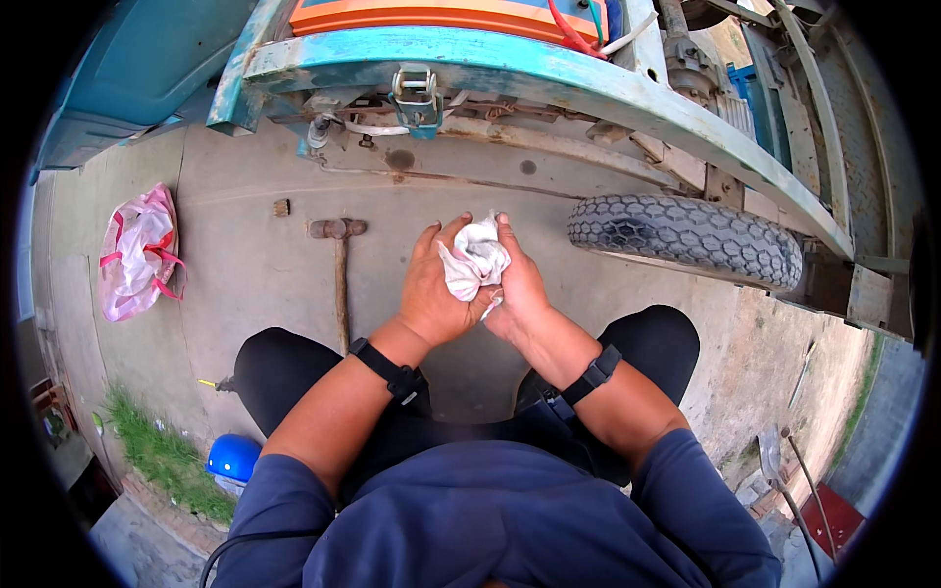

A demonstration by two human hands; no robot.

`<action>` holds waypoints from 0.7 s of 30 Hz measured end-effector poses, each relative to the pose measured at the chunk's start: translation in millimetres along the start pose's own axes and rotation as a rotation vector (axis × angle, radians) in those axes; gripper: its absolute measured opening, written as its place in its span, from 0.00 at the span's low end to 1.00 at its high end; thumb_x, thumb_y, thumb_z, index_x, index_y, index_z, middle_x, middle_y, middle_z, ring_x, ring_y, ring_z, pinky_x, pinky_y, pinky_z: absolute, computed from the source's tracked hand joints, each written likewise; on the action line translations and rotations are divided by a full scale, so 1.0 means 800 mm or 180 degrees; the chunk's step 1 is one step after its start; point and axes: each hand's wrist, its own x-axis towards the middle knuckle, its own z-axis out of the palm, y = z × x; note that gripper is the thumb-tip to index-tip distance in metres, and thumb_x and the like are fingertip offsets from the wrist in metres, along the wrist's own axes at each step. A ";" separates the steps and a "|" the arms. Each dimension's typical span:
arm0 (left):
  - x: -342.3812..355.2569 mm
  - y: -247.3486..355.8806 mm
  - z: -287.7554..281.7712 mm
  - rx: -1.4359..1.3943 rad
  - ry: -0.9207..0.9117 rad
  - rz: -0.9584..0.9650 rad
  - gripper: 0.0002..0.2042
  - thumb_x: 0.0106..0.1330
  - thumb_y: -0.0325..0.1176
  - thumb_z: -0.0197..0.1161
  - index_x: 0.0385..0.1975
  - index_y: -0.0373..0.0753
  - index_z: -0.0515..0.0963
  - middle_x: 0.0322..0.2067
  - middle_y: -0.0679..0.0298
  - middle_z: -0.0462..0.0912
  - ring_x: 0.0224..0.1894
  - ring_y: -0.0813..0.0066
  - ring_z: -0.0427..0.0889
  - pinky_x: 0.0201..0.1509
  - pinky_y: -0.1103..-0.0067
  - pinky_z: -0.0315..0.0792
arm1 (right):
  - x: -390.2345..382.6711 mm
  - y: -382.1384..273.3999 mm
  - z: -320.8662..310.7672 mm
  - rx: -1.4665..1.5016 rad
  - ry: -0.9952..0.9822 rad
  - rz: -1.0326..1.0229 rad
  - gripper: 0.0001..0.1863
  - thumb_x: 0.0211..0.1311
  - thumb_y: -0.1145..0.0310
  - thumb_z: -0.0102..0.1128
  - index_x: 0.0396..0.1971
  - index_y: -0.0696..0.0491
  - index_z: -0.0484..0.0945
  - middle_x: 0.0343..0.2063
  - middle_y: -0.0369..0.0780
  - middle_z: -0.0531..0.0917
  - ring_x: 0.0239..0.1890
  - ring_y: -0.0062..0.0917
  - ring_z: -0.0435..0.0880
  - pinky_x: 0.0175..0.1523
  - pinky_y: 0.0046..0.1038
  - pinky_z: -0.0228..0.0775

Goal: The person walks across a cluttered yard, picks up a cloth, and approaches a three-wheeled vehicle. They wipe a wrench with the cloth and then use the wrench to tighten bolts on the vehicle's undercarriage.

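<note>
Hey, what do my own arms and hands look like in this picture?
Short navy sleeves, a thin dark cable crossing the left one. Black straps with small dark blocks circle both wrists. Your left hand and right hand are gloveless.

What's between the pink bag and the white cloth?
The head view shows a hammer, a small brown block and the left hand between the pink bag and the white cloth.
</note>
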 end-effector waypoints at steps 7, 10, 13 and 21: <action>0.016 0.011 0.006 -0.1300 0.0190 -0.1000 0.17 0.70 0.45 0.53 0.46 0.38 0.77 0.44 0.52 0.79 0.44 0.47 0.76 0.49 0.65 0.70 | 0.023 0.006 -0.002 -0.0576 0.0188 -0.0751 0.25 0.76 0.51 0.41 0.54 0.58 0.72 0.47 0.41 0.81 0.47 0.26 0.81 0.54 0.29 0.72; 0.017 0.004 0.009 -0.3484 0.0130 -0.2412 0.25 0.74 0.55 0.45 0.48 0.38 0.75 0.45 0.57 0.81 0.45 0.57 0.80 0.47 0.68 0.73 | 0.039 -0.010 -0.017 -0.0829 -0.0002 -0.0719 0.21 0.76 0.55 0.44 0.54 0.57 0.71 0.47 0.42 0.81 0.46 0.25 0.82 0.49 0.27 0.75; 0.039 0.009 -0.008 -0.5649 0.0260 -0.2995 0.32 0.72 0.61 0.42 0.62 0.38 0.65 0.57 0.57 0.74 0.58 0.62 0.74 0.64 0.68 0.67 | 0.025 -0.023 -0.012 -0.2027 0.0114 -0.1720 0.21 0.74 0.56 0.49 0.54 0.58 0.70 0.45 0.41 0.82 0.44 0.24 0.82 0.49 0.26 0.75; -0.005 -0.006 0.048 -0.6788 0.0387 -0.2526 0.24 0.71 0.56 0.50 0.62 0.52 0.65 0.60 0.59 0.71 0.62 0.64 0.70 0.64 0.63 0.67 | -0.007 0.025 0.002 -0.4159 -0.0453 -0.3934 0.24 0.54 0.63 0.69 0.51 0.54 0.76 0.53 0.49 0.77 0.58 0.47 0.72 0.63 0.43 0.62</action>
